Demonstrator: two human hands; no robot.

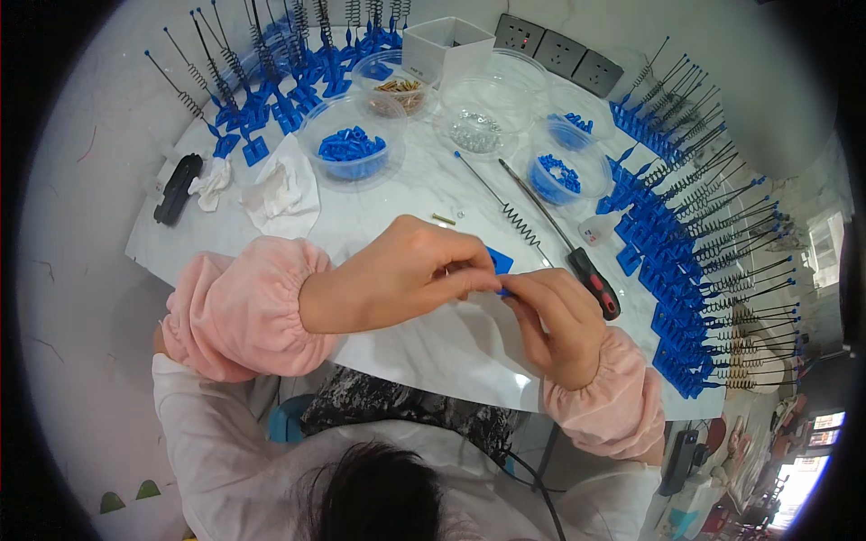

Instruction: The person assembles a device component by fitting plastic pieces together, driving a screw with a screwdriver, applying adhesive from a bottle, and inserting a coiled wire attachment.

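Note:
My left hand [410, 266] and my right hand [561, 317] meet fingertip to fingertip over the near middle of the table. Pinched between them is a small blue plastic part [503, 291], mostly covered by the fingers. Just behind the fingers a flat blue plastic piece [499, 261] shows; whether it joins the pinched part I cannot tell. A thin rod with a blue tip and a black coil spring [520, 224] lies beyond my right hand. Beside it rests a long screwdriver [591, 279] with a black and red handle. A brass pin [443, 218] lies beyond my left hand.
Tubs of blue parts [354, 149], brass pins [397, 95] and clear bits [476, 132] stand at the back. Blue spring-rod assemblies [667, 270] crowd the right edge; more [271, 99] stand back left. Crumpled tissue [280, 194] and a black case [178, 189] lie left.

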